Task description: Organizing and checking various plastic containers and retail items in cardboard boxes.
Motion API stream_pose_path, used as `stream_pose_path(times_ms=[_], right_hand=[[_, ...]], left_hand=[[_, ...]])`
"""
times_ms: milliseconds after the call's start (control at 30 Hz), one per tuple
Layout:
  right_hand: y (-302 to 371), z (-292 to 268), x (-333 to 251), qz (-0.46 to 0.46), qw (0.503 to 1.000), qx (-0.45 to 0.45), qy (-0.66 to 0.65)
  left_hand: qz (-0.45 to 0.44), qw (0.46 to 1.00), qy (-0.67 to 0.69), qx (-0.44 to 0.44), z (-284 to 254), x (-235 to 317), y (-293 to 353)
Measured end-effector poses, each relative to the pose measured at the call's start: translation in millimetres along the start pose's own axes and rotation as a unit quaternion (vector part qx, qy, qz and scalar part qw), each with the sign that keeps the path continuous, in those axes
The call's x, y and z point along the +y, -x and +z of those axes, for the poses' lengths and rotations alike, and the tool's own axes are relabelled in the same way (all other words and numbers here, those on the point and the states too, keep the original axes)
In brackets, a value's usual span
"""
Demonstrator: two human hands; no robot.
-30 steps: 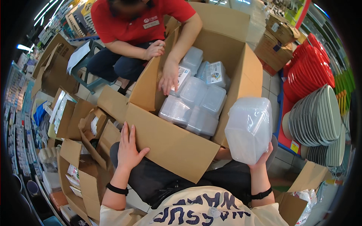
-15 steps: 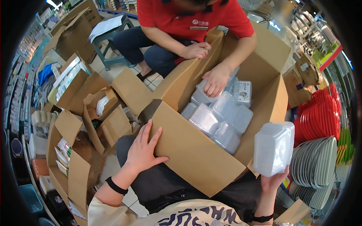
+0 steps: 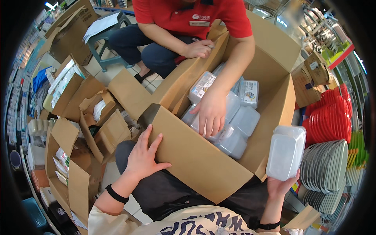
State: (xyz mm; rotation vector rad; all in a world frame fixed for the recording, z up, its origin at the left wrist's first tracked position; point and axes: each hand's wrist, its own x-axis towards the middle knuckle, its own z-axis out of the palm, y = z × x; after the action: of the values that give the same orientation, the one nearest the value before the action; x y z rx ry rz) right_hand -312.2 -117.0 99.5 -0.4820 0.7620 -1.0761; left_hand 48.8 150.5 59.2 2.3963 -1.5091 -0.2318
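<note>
A large open cardboard box (image 3: pixel 199 156) stands tilted against my legs. My left hand (image 3: pixel 145 156) lies with fingers spread on its near left corner. Out past the box's right side, my right hand (image 3: pixel 281 185) grips a clear plastic container (image 3: pixel 286 153) from below; its fingers are partly hidden behind it. Inside the box lie several similar clear plastic containers (image 3: pixel 244 120), some with printed labels. A co-worker in a red shirt reaches in, one hand (image 3: pixel 211 113) resting on the containers. The co-worker's other hand (image 3: pixel 197 49) holds a pen at the box's far left edge.
To the left, smaller open cartons (image 3: pixel 74 172) hold packets. A green stool (image 3: pixel 103 43) with papers stands behind them. On the right are stacked red plastic baskets (image 3: pixel 328 117) and grey-white plates (image 3: pixel 325 166). Shelves of goods line both sides.
The co-worker's hand has moved nearer to me over the containers, uncovering a labelled one. The container in my right hand has turned slightly. My left hand keeps its place on the box.
</note>
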Motion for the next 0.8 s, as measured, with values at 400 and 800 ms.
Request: stream_pose_path(times_ms=[400, 800], right_hand=[[-44.5, 30.4, 5.8, -0.159, 0.974, 0.025, 0.162], [-39.2, 30.2, 24.7, -0.146, 0.986, 0.015, 0.082]], left_hand=[[0.007, 1.000, -0.017, 0.024, 4.3, 0.7, 3.7], [-0.010, 0.999, -0.047, 0.011, 0.8, 5.9, 6.1]])
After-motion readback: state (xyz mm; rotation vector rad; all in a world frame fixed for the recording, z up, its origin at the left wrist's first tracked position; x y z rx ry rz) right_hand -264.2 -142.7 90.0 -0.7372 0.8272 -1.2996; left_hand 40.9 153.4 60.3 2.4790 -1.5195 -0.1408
